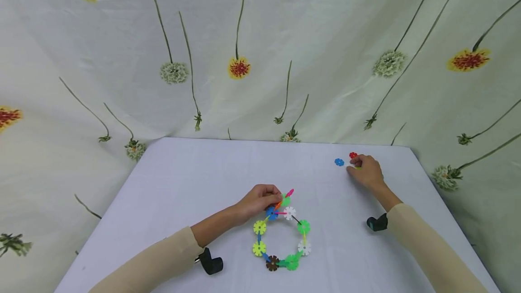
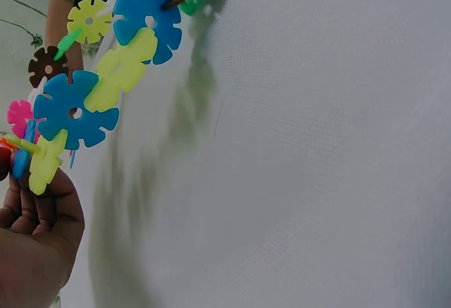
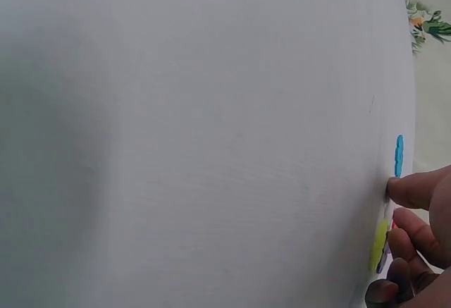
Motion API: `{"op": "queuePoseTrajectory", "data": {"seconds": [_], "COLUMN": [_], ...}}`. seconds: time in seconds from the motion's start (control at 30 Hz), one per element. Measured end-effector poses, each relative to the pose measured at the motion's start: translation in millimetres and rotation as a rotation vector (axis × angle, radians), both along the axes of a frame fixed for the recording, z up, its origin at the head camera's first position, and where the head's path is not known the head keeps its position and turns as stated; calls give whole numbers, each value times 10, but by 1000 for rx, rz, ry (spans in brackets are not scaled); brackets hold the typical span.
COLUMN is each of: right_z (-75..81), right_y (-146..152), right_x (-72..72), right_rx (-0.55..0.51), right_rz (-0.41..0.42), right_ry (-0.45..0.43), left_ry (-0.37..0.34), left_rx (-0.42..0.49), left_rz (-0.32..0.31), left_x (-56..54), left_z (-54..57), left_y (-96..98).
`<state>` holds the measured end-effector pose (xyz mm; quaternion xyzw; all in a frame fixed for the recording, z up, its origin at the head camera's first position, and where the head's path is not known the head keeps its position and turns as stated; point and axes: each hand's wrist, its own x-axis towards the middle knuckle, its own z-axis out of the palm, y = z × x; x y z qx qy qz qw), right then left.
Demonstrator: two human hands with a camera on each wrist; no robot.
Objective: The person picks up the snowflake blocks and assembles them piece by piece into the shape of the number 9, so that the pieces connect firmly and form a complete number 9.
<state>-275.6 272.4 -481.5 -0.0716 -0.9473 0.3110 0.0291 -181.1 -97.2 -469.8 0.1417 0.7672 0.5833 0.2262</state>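
A ring of linked flower-shaped plastic discs [image 1: 303, 226], in blue, yellow, green, white and brown, is over the near middle of the table. My left hand [image 1: 260, 200] pinches its upper left end, beside an orange disc and a green one with a pink disc sticking up. Up close in the left wrist view, blue discs [image 2: 60, 103] and yellow discs rise from the left fingertips. My right hand [image 1: 367, 173] reaches down at the back right, thumb and forefinger apart. A yellow disc [image 3: 378, 246] lies by its fingers, partly hidden. A blue disc [image 1: 339, 162] and a red disc [image 1: 353, 154] lie close by.
The white-covered table [image 1: 195, 171] ends at a flower-patterned cloth [image 1: 264, 58] hanging behind it. Black wrist-worn devices [image 1: 212, 263] stick out below both forearms. In the right wrist view, a blue disc [image 3: 399, 154] lies just past the thumb.
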Motion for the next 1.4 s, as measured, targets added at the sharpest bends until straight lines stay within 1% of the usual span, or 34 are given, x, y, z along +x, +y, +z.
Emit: {"op": "queuePoseTrajectory", "data": {"seconds": [0.1, 0.2, 0.27, 0.5, 0.67, 0.8, 1.0, 1.1, 1.2, 1.3, 1.4], "right_z": [-10, -28, -48, -125, -128, -99, -53, -41, -48, -47, -36], "right_y": [17, 29, 31, 57, 55, 23, -55, -104, -164, -238, -323], "right_x": [-10, -10, -7, 17, 38, 68, 137, 174, 204, 250, 314], "right_rx": [-4, -10, -26, -98, -128, -165, -227, -269, -327, -388, -428], "right_rz": [6, 13, 17, 76, 88, 87, 111, 140, 177, 214, 239], "right_ry": [10, 45, 65, 147, 202, 192, 138, 116, 115, 115, 101], "left_ry": [-9, -7, -6, 7, 9, 12, 12, 17, 18, 17, 16], "left_rx": [-1, -1, -5, -10, -5, 2, 12, 12, 9, 10, 15], "left_rz": [2, 1, 2, -6, -7, -5, -4, -6, -4, -3, -3], "left_x": [4, 2, 0, -7, 1, 6, 0, -1, 1, 6, 11], "left_z": [3, 0, 0, -3, 13, 20, -4, -13, -14, -11, -5], "left_y": [0, 0, 2, -4, -6, -5, -11, -14, -19, -22, -21]}}
